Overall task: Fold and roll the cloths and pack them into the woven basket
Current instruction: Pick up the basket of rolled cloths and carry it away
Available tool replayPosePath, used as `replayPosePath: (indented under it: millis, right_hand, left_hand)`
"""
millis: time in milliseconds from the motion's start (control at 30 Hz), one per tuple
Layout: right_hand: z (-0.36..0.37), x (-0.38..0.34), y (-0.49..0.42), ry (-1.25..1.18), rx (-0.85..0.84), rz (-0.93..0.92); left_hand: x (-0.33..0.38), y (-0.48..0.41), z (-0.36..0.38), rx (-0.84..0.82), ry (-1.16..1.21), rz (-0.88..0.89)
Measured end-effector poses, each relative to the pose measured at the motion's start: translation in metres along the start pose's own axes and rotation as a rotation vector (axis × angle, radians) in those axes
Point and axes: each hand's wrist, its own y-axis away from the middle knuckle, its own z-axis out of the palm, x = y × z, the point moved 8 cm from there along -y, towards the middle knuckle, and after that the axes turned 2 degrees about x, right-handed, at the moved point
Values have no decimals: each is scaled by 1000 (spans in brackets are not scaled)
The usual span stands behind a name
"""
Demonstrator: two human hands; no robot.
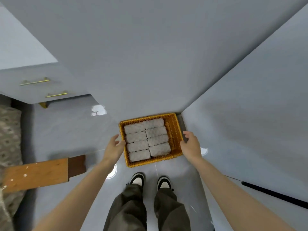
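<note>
A yellow woven basket (175,130) sits on the pale glossy floor in the corner where two walls meet. Several rolled white cloths (146,139) lie packed inside it in two columns, with a bare strip along the basket's right side. My left hand (115,147) is at the basket's left rim, fingers relaxed, thumb near the edge. My right hand (191,145) is at the right rim, fingers loosely spread. Neither hand clearly grips the basket.
Walls (150,64) close in behind and to the right of the basket. A white drawer unit (41,87) with gold handles stands at the left. A wooden board (36,174) juts out at the lower left. My shoes (150,180) stand just before the basket.
</note>
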Motion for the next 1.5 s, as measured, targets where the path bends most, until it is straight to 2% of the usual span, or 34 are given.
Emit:
replayPosePath:
  millis: [267,400,500,567,700,867,1033,1200,1500]
  right_hand:
    - [106,80,-134,197,56,-96]
    - [150,121,-205,262,149,-125]
    - [164,142,-248,299,213,-122]
    - [170,155,-273,277,268,-143]
    - [166,169,-292,276,343,-139]
    - [149,166,-262,308,362,-96]
    - [106,139,-202,321,335,-70]
    - [37,79,-121,220,281,-93]
    - [-80,-6,22,198,263,-148]
  left_hand:
    - [-105,-147,52,153,-36,16]
    - [-156,-231,80,204,-34,17]
    - [-177,-279,96,239,-44,68]
    - [-187,-305,102,322,-74,106]
    - [-196,-318,95,501,-288,127]
    - [-189,-290,85,511,-365,105]
    - [-147,-227,51,480,-418,128]
    - [-94,-125,3,467,-420,76]
    - [-19,43,-67,464,-385,127]
